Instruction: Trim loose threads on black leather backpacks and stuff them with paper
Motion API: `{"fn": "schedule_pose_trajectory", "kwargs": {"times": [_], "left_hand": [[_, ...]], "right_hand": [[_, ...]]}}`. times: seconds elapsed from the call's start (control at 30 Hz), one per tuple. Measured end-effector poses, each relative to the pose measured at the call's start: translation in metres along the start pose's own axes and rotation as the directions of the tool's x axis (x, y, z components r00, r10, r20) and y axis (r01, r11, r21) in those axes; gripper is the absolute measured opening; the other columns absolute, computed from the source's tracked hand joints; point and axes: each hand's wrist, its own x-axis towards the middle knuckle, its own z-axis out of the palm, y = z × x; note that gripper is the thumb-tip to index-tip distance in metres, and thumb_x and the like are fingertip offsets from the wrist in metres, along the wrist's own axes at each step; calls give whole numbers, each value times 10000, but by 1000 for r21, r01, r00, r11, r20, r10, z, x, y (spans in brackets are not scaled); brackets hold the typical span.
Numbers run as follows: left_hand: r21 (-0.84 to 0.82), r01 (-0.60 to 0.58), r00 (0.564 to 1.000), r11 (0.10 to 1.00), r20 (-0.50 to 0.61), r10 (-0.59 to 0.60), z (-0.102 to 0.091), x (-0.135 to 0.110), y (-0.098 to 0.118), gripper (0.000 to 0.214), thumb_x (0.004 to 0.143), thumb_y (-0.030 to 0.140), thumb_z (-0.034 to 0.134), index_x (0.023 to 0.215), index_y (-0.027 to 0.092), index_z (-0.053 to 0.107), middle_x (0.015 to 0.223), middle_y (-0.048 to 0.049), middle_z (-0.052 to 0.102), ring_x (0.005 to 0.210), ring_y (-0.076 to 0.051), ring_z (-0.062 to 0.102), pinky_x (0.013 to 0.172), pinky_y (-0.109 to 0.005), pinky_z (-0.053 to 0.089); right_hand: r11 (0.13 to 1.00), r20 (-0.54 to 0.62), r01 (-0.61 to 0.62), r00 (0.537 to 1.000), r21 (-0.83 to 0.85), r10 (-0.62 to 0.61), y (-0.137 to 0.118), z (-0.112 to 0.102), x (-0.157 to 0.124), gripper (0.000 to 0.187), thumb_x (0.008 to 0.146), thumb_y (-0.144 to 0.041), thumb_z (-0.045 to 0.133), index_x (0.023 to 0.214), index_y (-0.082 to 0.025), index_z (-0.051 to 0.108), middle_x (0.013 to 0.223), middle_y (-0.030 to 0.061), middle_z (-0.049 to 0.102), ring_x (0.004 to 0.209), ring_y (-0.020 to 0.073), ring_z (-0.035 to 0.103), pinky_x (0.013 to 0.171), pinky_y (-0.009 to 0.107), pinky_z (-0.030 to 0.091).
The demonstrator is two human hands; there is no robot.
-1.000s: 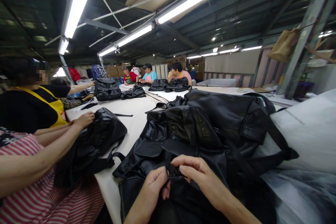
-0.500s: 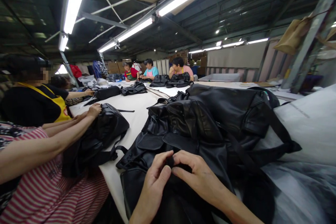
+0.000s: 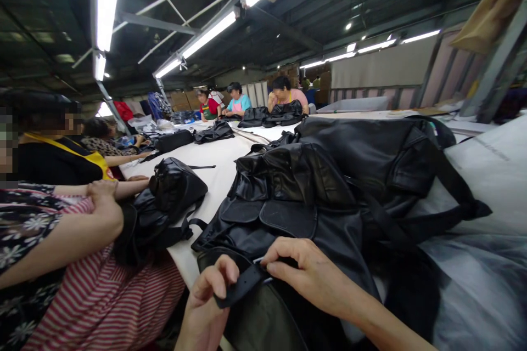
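Note:
A black leather-look bag with two pocket flaps lies on the table close in front of me. Between thumb and fingers, my left hand pinches the end of a black strap with small holes in it. My right hand is closed at the strap's other side, its fingertips on a small silver metal buckle. Below the strap, a dark greenish part of the bag shows. The tips of my right fingers partly cover the buckle.
Behind lies another black bag with a wide webbing strap. Clear plastic wrapping is at right. Close on the left, a person in a striped apron has a black bag. Several co-workers are around the white table.
My hands have moved apart, the left one down and left with the strap end. The strap and metal buckle now show. The neighbour's hand has drawn back from their bag.

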Motion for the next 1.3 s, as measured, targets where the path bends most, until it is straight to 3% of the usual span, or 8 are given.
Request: {"fn": "schedule_pose_trajectory", "kwargs": {"times": [0.23, 0.43, 0.7, 0.83, 0.93, 1.03, 1.13, 1.3], "left_hand": [[-67, 47, 998, 997, 53, -44, 5, -6, -13, 374, 636, 360, 911, 573, 189, 585, 683, 30, 445, 627, -95, 486, 592, -206, 392], [-68, 51, 980, 996, 193, -37, 2, 2, -6, 240, 723, 301, 858, 641, 213, 650, 704, 23, 498, 601, -87, 525, 545, -186, 428], [-6, 81, 967, 997, 242, -77, 8, 2, 5, 162, 739, 278, 849, 701, 206, 708, 711, 25, 552, 512, -58, 568, 499, -164, 464], [46, 67, 957, 997, 278, -78, 13, 9, 8, 91, 796, 255, 796, 753, 211, 728, 748, 20, 583, 480, -48, 565, 466, -154, 467], [186, -7, 969, 983, 243, -39, 23, 14, 11, 42, 845, 232, 739, 810, 229, 715, 796, 26, 602, 491, -40, 542, 460, -140, 435], [467, -172, 978, 867, 186, 93, 32, 20, 12, 57, 853, 193, 703, 808, 224, 689, 830, 25, 600, 629, -70, 561, 570, -157, 442], [680, -257, 966, 687, 194, 169, 35, 25, 12, 51, 816, 181, 699, 825, 227, 677, 898, 20, 602, 753, -109, 547, 667, -195, 423], [843, -92, 985, 530, 154, -73, 26, 30, 15, 64, 784, 189, 662, 845, 206, 673, 850, 10, 646, 829, -164, 568, 778, -255, 397]], "right_hand": [[999, -37, 24, 999, -29, -25, 1, 5, -1, 150, 825, -103, 615, 749, -207, 692, 770, -43, 676, 753, 124, 619, 726, 230, 414], [994, -27, 104, 994, -34, -105, -2, 5, -3, 144, 850, -99, 621, 760, -200, 668, 768, -45, 645, 742, 104, 602, 697, 212, 409], [965, 13, 222, 975, -138, -223, -3, 7, -3, 140, 887, -90, 600, 803, -183, 663, 813, -4, 632, 778, 121, 595, 705, 221, 419], [900, 43, 312, 948, -304, -314, 1, 9, -4, 128, 881, -66, 595, 837, -168, 659, 854, 23, 623, 785, 141, 579, 672, 236, 408], [778, 67, 394, 906, -489, -417, 6, 10, -3, 125, 875, -73, 605, 797, -162, 643, 829, 29, 619, 741, 158, 549, 636, 271, 371], [676, 93, 444, 868, -588, -488, 9, 10, -1, 154, 901, -98, 582, 764, -161, 611, 782, 23, 604, 685, 160, 498, 616, 292, 334], [673, 96, 470, 853, -571, -513, 10, 8, 0, 122, 914, -85, 555, 831, -156, 609, 809, 28, 613, 702, 163, 494, 635, 292, 345], [740, 112, 463, 874, -487, -473, 11, 7, -1, 122, 885, -42, 556, 837, -154, 562, 810, 33, 602, 744, 169, 503, 668, 284, 367]]}}
